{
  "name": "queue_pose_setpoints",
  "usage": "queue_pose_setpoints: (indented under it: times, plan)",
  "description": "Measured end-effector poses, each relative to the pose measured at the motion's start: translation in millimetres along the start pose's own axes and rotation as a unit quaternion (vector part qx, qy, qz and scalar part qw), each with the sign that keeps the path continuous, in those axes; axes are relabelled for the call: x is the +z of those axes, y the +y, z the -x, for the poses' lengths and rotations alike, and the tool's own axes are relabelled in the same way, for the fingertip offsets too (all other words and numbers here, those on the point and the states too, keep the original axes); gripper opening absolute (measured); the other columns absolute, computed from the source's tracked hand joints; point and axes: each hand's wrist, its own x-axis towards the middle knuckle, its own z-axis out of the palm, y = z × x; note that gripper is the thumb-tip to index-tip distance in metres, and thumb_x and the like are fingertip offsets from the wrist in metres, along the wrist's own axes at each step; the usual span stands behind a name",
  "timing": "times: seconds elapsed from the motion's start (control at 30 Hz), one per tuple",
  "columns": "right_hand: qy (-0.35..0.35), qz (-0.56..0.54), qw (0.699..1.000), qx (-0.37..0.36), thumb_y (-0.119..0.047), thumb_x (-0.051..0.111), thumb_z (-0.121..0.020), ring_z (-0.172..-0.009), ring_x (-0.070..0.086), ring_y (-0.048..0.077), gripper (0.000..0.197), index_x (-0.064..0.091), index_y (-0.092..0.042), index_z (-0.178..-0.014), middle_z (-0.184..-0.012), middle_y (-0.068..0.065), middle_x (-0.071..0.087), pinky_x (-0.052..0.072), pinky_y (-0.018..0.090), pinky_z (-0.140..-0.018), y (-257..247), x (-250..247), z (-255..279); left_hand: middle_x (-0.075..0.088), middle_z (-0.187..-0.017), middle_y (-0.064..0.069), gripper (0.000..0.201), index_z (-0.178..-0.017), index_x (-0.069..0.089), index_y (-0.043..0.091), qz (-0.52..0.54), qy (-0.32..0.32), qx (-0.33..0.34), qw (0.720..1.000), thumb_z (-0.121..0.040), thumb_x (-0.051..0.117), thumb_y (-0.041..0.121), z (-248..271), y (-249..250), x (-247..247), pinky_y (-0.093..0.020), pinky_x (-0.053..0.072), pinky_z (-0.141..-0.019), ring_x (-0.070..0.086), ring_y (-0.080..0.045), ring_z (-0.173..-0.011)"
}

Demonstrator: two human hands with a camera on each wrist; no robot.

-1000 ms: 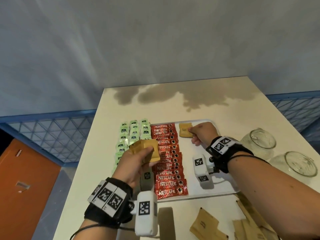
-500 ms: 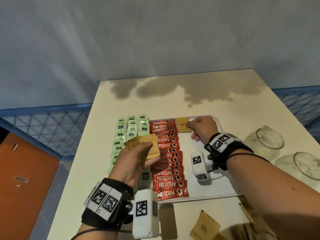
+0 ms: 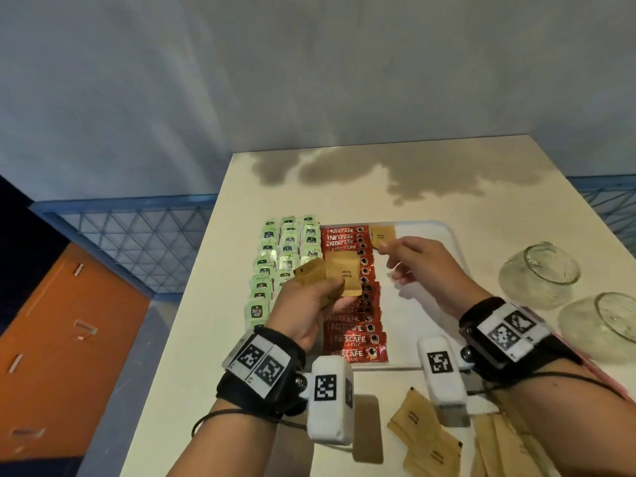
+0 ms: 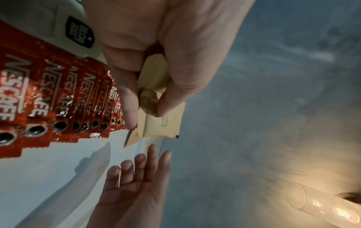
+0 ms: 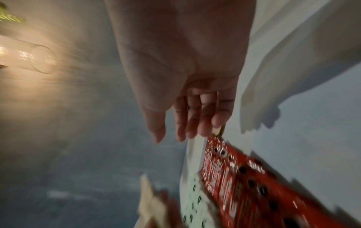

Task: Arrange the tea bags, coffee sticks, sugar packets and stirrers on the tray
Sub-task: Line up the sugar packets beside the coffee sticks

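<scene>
A white tray (image 3: 449,242) holds columns of green tea bags (image 3: 287,249) on its left and a column of red coffee sticks (image 3: 354,339) beside them. One brown sugar packet (image 3: 382,235) lies at the tray's far end, right of the sticks. My left hand (image 3: 327,294) hovers over the sticks and pinches a small stack of sugar packets (image 3: 340,275), which also shows in the left wrist view (image 4: 162,123). My right hand (image 3: 390,258) hangs just near the laid packet with fingers (image 5: 195,123) relaxed and holds nothing.
Two glass jars (image 3: 540,273) (image 3: 605,325) stand on the table right of the tray. Loose sugar packets (image 3: 426,438) lie on the table by its near edge. The table's left edge drops to the floor beside the tea bags.
My right hand let go of the sugar packet at the tray's far end and drew back a little, fingers loosened. My left hand kept its stack and shifted slightly right.
</scene>
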Motion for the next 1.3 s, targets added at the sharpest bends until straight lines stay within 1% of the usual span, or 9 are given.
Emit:
queue_pose_setpoints:
  times: [0.1, 0.37, 0.43, 0.53, 0.57, 0.7, 0.8, 1.13, 1.3]
  plan:
    - [-0.074, 0.035, 0.997, -0.006, -0.031, 0.075, -0.083, -0.066, 0.061, 0.011, 0.02, 0.07, -0.014, -0.092, -0.081, 0.007, 0.07, 0.049, 0.024, -0.063, -2.4, 14.5, 26.9, 0.076, -0.094, -0.013, 0.025, -0.113, 0.061, 0.006, -0.001, 0.008, 0.004, 1.0, -0.09, 0.061, -0.003, 6.6, -9.9, 10.6, -0.035, 0.06, -0.08, 0.073, -0.024, -0.086]
    - [-0.02, 0.037, 0.998, -0.04, -0.015, 0.076, -0.083, -0.063, 0.06, 0.01, 0.012, 0.065, -0.013, -0.086, -0.081, 0.014, 0.067, 0.049, 0.021, -0.059, 8.0, 17.1, 52.0, 0.074, -0.102, -0.012, 0.025, -0.115, 0.062, 0.008, -0.125, 0.005, -0.003, 0.992, -0.091, 0.064, 0.007, 28.6, -10.8, 7.3, -0.032, 0.061, -0.072, 0.073, -0.023, -0.086]
    - [-0.006, 0.045, 0.998, -0.052, -0.016, 0.074, -0.085, -0.071, 0.06, 0.013, 0.009, 0.067, -0.013, -0.091, -0.091, 0.018, 0.069, 0.049, 0.021, -0.061, 6.9, 14.0, 57.4, 0.075, -0.095, -0.004, 0.016, -0.109, 0.067, 0.013, -0.33, 0.042, 0.067, 0.941, -0.094, 0.062, 0.017, 32.5, -5.3, -0.3, -0.03, 0.056, -0.07, 0.069, -0.018, -0.082]
    - [0.003, 0.077, 0.994, -0.072, -0.018, 0.075, -0.084, -0.077, 0.063, 0.016, 0.012, 0.065, -0.015, -0.089, -0.092, 0.008, 0.07, 0.052, 0.03, -0.072, 5.0, 7.5, 62.2, 0.071, -0.092, 0.004, 0.014, -0.099, 0.069, 0.018, -0.599, 0.105, 0.217, 0.763, -0.094, 0.06, 0.029, 34.3, 0.9, -11.1, -0.031, 0.051, -0.075, 0.063, -0.016, -0.085]
    - [-0.002, 0.088, 0.993, -0.078, -0.018, 0.075, -0.083, -0.079, 0.065, 0.016, 0.013, 0.065, -0.014, -0.09, -0.092, 0.005, 0.071, 0.052, 0.03, -0.073, 4.7, 6.0, 63.2, 0.071, -0.092, 0.004, 0.014, -0.098, 0.069, 0.02, -0.62, 0.104, 0.24, 0.74, -0.093, 0.061, 0.031, 36.1, 1.9, -11.9, -0.031, 0.051, -0.076, 0.063, -0.016, -0.086]
    - [-0.046, 0.103, 0.989, -0.095, -0.02, 0.076, -0.084, -0.082, 0.07, 0.01, 0.011, 0.071, -0.018, -0.093, -0.088, -0.003, 0.074, 0.05, 0.018, -0.067, -0.3, 9.2, 70.7, 0.072, -0.094, 0.008, 0.017, -0.104, 0.07, 0.028, -0.575, 0.029, 0.263, 0.774, -0.087, 0.071, 0.033, 48.7, -2.6, -2.7, -0.028, 0.051, -0.079, 0.065, -0.011, -0.088]
    - [-0.065, 0.095, 0.987, -0.114, -0.021, 0.076, -0.084, -0.08, 0.069, 0.008, 0.01, 0.075, -0.018, -0.094, -0.084, -0.003, 0.075, 0.053, 0.019, -0.069, -2.9, 13.6, 74.5, 0.072, -0.088, 0.005, 0.02, -0.101, 0.072, 0.025, -0.572, -0.016, 0.257, 0.779, -0.083, 0.075, 0.034, 54.8, -10.5, 3.5, -0.027, 0.049, -0.074, 0.065, -0.011, -0.083]
    - [-0.036, 0.024, 0.997, -0.058, -0.019, 0.072, -0.087, -0.08, 0.071, 0.017, 0.016, 0.071, -0.005, -0.095, -0.091, 0.012, 0.075, 0.054, 0.023, -0.068, 1.9, 9.1, 76.0, 0.071, -0.084, 0.002, 0.009, -0.091, 0.07, 0.026, -0.425, 0.001, 0.167, 0.89, -0.084, 0.075, 0.023, 54.0, -21.4, 8.3, -0.025, 0.053, -0.065, 0.067, -0.015, -0.077]
    - [-0.079, 0.088, 0.993, -0.026, -0.015, 0.069, -0.09, -0.075, 0.066, 0.01, 0.012, 0.073, -0.006, -0.097, -0.091, 0.01, 0.074, 0.054, 0.023, -0.07, 4.6, -2.9, 61.6, 0.073, -0.098, -0.013, 0.019, -0.105, 0.066, 0.007, -0.292, -0.026, 0.004, 0.956, -0.087, 0.07, 0.011, 39.1, -15.8, 5.5, -0.03, 0.06, -0.068, 0.071, -0.017, -0.076]
